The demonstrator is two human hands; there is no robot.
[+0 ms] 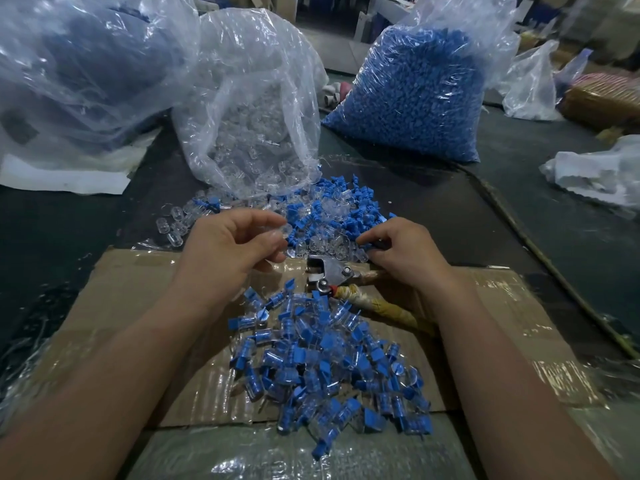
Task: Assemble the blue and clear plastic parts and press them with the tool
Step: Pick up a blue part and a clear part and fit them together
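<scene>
Parts first: the blue ones are small plugs with a flat tab, the clear ones short see-through caps. Both kinds lie mixed in a loose pile on the dark table, at the mouth of the bag of clear caps. A bag of blue plugs stands behind it to the right.

My left hand is curled, thumb and fingertips pinching one clear part. That part is blurred, so no detail on it. It sits at the near left edge of the loose pile.

My right hand is curled palm-down at the near right edge of the same pile, fingertips pinching a blue part, mostly hidden under the fingers.

The tool, metal pliers with tape-wrapped handles, lies on the cardboard between my hands. One handle runs under my right wrist; neither hand holds it.

Joined pieces, blue inside clear, form a finished pile on the cardboard, just nearer me than the tool and between my forearms.
</scene>
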